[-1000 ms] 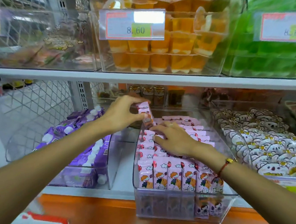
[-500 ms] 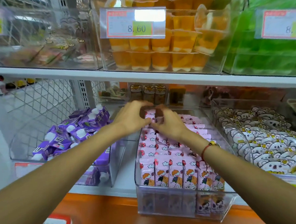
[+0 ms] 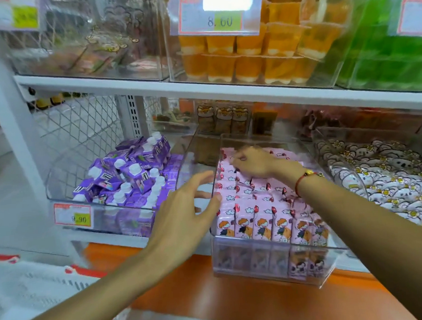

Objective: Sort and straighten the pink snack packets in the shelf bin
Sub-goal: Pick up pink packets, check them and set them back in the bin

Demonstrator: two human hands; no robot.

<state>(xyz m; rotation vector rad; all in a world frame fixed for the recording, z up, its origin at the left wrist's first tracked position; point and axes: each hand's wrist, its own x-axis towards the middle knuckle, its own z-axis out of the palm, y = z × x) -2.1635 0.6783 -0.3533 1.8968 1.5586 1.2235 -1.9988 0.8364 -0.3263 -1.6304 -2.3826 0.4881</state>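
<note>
Pink snack packets (image 3: 260,221) with a cartoon child fill a clear plastic bin (image 3: 273,260) on the lower shelf, standing in rows. My right hand (image 3: 253,163) is deep in the bin, its fingers touching the packets at the back; whether it grips one I cannot tell. My left hand (image 3: 183,211) hovers outside the bin's left wall with fingers spread and holds nothing; its fingertips are near the rim.
A bin of purple drink cartons (image 3: 129,179) stands to the left, a bin of white cartoon packets (image 3: 388,173) to the right. Orange jelly cups (image 3: 255,50) fill the shelf above. A white and red basket (image 3: 27,282) is at lower left.
My left hand has drawn back from the rear of the bin toward me, now outside its left wall and holding nothing. My right hand stays at the back packets.
</note>
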